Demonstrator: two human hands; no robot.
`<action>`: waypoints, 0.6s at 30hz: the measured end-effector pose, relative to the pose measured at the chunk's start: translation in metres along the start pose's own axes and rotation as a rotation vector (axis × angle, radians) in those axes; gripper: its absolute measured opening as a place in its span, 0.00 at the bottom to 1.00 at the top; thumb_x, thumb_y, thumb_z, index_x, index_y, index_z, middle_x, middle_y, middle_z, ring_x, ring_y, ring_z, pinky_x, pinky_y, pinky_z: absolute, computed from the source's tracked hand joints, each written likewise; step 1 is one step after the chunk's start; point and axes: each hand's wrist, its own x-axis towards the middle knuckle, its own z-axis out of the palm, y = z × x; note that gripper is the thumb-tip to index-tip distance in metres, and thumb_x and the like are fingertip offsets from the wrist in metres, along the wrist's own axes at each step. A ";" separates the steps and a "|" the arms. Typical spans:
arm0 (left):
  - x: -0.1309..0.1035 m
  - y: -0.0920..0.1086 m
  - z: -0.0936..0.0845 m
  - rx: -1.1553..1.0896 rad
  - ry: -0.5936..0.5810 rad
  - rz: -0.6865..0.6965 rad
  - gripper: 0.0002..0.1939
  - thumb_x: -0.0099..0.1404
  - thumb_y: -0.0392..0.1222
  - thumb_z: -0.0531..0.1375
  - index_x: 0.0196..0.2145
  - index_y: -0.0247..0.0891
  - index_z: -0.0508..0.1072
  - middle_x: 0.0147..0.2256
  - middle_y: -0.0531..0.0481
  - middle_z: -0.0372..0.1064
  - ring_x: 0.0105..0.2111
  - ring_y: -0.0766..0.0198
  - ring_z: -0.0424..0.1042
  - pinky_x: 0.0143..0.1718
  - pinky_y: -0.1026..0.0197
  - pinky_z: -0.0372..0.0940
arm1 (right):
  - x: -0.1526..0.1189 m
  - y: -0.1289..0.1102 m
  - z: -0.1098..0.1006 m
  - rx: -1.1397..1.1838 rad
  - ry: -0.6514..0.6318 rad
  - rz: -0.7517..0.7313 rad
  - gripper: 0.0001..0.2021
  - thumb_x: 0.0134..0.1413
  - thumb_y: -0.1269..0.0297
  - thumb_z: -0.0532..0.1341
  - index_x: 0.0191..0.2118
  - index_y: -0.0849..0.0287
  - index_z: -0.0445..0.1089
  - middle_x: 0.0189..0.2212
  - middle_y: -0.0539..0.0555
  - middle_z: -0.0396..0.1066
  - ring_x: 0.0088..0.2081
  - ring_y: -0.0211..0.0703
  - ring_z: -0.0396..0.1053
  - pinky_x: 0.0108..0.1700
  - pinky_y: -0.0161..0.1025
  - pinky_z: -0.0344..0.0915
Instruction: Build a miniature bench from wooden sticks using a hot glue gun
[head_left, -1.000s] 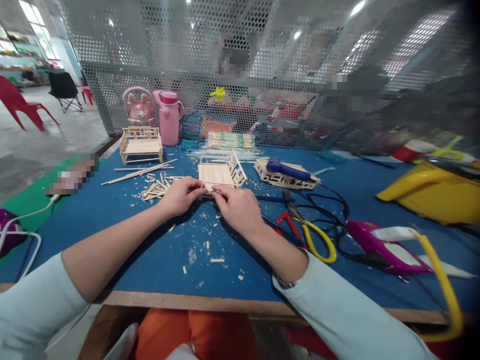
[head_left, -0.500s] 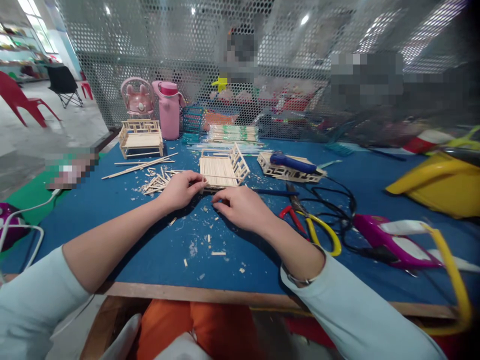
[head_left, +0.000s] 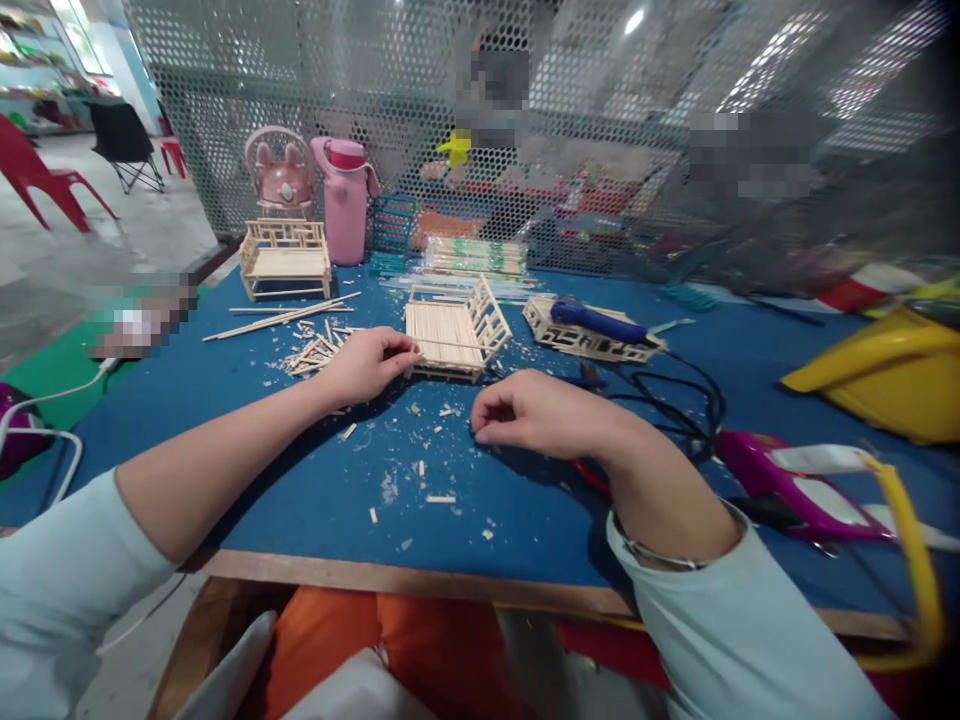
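Note:
My left hand (head_left: 367, 365) is closed in a pinch at the front left corner of a miniature wooden bench (head_left: 442, 330) built of thin sticks. The bench has a raised lattice side on its right, and a thin stick lies across its front. Nearer the table edge and to the right, my right hand (head_left: 532, 415) hovers apart from the bench with fingers curled toward the thumb. Whether anything small is between them is hidden. A pile of short cut sticks (head_left: 311, 350) lies beside my left hand. Red-handled pliers (head_left: 592, 475) are mostly covered by my right hand and wrist.
A finished-looking stick bench (head_left: 285, 260) and a pink bottle (head_left: 346, 205) stand at the back left. A blue hot-tool handle (head_left: 596, 322) rests on another stick frame (head_left: 547, 335), its black cord looping right. A purple glue gun (head_left: 795, 485) and a yellow dustpan (head_left: 885, 370) lie right.
My right hand has moved right, away from the front of the bench and over the pliers, its fingers curling more. My left hand stays at the bench corner. The view has shifted slightly.

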 end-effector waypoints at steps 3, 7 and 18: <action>0.000 0.000 0.000 0.014 0.003 -0.002 0.08 0.61 0.41 0.55 0.30 0.38 0.73 0.31 0.50 0.72 0.32 0.65 0.67 0.36 0.63 0.59 | -0.001 -0.009 0.004 0.080 -0.101 -0.076 0.03 0.43 0.67 0.62 0.24 0.59 0.73 0.17 0.45 0.68 0.20 0.31 0.61 0.22 0.28 0.55; 0.001 0.000 0.000 0.023 0.013 0.010 0.08 0.60 0.40 0.55 0.30 0.37 0.74 0.31 0.49 0.73 0.33 0.64 0.68 0.37 0.63 0.60 | 0.003 -0.006 0.003 0.008 0.029 0.005 0.03 0.43 0.69 0.61 0.24 0.59 0.72 0.17 0.45 0.68 0.21 0.31 0.61 0.23 0.29 0.55; 0.000 0.003 0.000 0.043 0.011 0.011 0.09 0.61 0.40 0.54 0.29 0.38 0.73 0.31 0.49 0.72 0.33 0.63 0.67 0.37 0.62 0.59 | 0.021 -0.003 0.018 -0.215 0.264 -0.007 0.08 0.50 0.67 0.61 0.34 0.52 0.78 0.30 0.49 0.77 0.32 0.39 0.72 0.33 0.33 0.60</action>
